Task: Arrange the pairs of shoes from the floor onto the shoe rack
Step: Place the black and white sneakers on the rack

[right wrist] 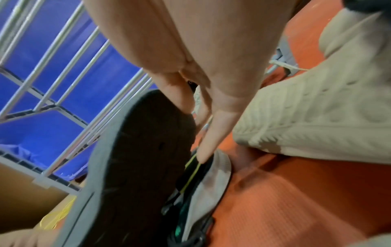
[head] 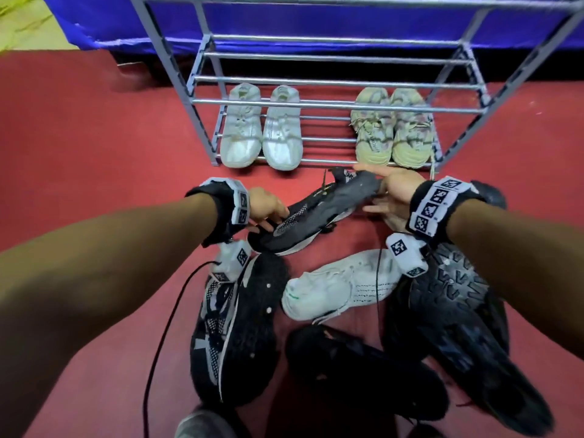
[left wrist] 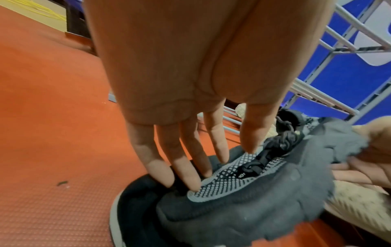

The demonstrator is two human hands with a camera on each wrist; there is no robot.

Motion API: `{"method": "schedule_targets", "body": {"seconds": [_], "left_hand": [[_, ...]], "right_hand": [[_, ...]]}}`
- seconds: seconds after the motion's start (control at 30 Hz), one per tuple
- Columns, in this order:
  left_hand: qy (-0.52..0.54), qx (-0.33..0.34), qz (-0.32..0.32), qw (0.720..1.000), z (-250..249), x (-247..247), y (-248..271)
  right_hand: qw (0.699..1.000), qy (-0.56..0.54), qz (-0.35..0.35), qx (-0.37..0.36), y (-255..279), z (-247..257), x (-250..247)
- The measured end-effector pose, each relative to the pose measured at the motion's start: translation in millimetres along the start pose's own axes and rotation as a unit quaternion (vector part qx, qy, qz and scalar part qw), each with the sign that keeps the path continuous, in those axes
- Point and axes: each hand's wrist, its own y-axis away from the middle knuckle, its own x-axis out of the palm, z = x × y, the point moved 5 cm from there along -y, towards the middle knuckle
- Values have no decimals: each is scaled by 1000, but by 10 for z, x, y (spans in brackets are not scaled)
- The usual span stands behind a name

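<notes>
A black-and-grey knit sneaker point(head: 319, 213) is tilted just above the red floor in front of the grey metal shoe rack point(head: 335, 102). My right hand point(head: 376, 192) grips its toe end, thumb on the dark sole point(right wrist: 131, 158) and fingers on the other side. My left hand point(head: 271, 216) has straight fingers point(left wrist: 194, 182) touching the collar of this sneaker point(left wrist: 232, 200) at the heel. Its mate point(head: 234, 327) lies on its side below my left wrist. A white pair point(head: 262, 137) and a beige pair point(head: 392, 134) stand on the bottom shelf.
Loose on the floor are a white sneaker point(head: 338, 286), a black shoe sole-up point(head: 458, 327), another black shoe point(head: 363, 368) and a cream shoe point(right wrist: 317, 117) under my right hand. The rack's upper shelves hold nothing. A blue cloth point(head: 316, 20) hangs behind it.
</notes>
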Motion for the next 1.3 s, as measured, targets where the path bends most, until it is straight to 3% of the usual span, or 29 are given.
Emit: {"method": "schedule_targets", "body": {"seconds": [0.1,0.23,0.3,0.37,0.43,0.47,0.57,0.73,0.83,0.87,0.9,1.03,1.1,1.3], "left_hand": [[-2,19,3,1000,-63,109,-33],[-9,34,-8,999,-169,137,-42],[-21,29,16,999,-174,190,-23],[-28,26,26,999,-151,255,-31],[-20,32,11,999,-138,291,-63],[-14,36,2,999,-141,297,-77],[-7,40,-6,999,-174,295,-77],[-19,45,-12,999,-174,237,-45],[-12,49,-34,998,-75,123,-57],[-14,46,-39,998,-30,84,-53],[-17,44,-41,998,8,52,-50],[-25,32,-60,997,124,-107,-20],[-36,22,-73,996,233,-197,-6],[-101,-7,-54,993,673,-247,-21]], "right_hand": [[997,-32,-32,62,46,-117,-106],[994,-46,-63,77,56,-62,-64],[993,-2,-79,93,2,-46,-15],[984,142,-74,82,-53,-35,30],[935,350,-45,44,-8,-10,102],[913,403,-51,23,32,-7,127],[909,406,-92,-14,3,-51,109],[879,472,-67,-18,-70,-132,234],[809,550,-157,-136,-27,10,320],[793,566,-151,-168,-13,32,398],[791,570,-123,-184,4,34,501],[844,497,-26,-199,-48,-51,897],[857,481,11,-184,-57,-110,1053],[825,542,73,-141,-120,-288,1216]]}}
